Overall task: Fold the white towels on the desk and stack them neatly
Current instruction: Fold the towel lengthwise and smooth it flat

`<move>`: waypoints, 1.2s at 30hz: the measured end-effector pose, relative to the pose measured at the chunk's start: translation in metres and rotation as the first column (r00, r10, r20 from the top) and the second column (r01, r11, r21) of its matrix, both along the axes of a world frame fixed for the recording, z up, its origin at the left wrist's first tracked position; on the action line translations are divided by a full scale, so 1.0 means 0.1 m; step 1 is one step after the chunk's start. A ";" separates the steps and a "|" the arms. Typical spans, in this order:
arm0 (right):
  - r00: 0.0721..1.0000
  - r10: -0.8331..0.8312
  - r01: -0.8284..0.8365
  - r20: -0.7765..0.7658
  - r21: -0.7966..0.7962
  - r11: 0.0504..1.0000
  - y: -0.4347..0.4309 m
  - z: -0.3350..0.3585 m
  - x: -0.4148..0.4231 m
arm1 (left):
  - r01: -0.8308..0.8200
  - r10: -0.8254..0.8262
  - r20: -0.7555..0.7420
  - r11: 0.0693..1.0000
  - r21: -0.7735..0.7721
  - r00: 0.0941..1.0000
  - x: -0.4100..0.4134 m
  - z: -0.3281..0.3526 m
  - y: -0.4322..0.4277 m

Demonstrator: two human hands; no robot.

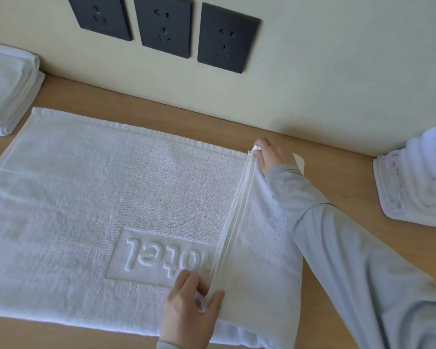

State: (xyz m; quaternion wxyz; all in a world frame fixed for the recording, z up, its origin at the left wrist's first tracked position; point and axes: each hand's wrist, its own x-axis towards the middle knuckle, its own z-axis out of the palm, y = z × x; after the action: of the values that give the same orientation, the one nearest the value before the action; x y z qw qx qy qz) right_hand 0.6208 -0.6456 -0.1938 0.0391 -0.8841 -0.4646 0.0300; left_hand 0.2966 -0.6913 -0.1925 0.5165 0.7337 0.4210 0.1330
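Wooden desk (350,172) by the wall (337,71) carries the white towel (86,197); my left hand (191,306) and right hand (269,157) pinch the ends of its folded-over hem (233,217). I'd draw both evenly leftward, edges aligned.

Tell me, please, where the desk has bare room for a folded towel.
Bare desk lies between the spread towel and the towel heap at right, plus a narrow strip along the wall. Left stack and middle are crowded.

Left hand (191,302), lower centre of frame: thumb and fingers pinch towel (111,192) hem. Right hand (272,157), right of centre: fingers curled, gripping same hem. Grey-sleeved right arm (350,248) extended from lower right.
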 end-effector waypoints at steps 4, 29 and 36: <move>0.967 -0.080 0.098 0.242 -0.062 0.993 0.02 0.01 -0.08 | -0.098 0.097 -0.043 0.995 -0.023 0.994 0.09 0.04 -0.04; 0.577 -0.559 0.654 -0.596 -0.073 0.753 -2.19 0.53 0.27 | 0.555 -0.550 -0.090 0.798 0.234 0.830 1.05 0.25 -0.74; 0.842 -0.514 0.536 -0.162 0.351 0.768 -2.28 0.18 -0.60 | 0.748 -0.524 -0.534 0.436 0.501 0.663 0.99 -0.18 -0.49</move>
State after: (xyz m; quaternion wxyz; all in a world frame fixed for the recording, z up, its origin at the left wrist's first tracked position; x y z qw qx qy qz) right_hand 0.5611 -0.8736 -0.1754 0.2309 -0.9521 -0.1943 -0.0486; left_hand 0.3956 -0.7405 -0.2110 0.1467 0.9832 0.1000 -0.0414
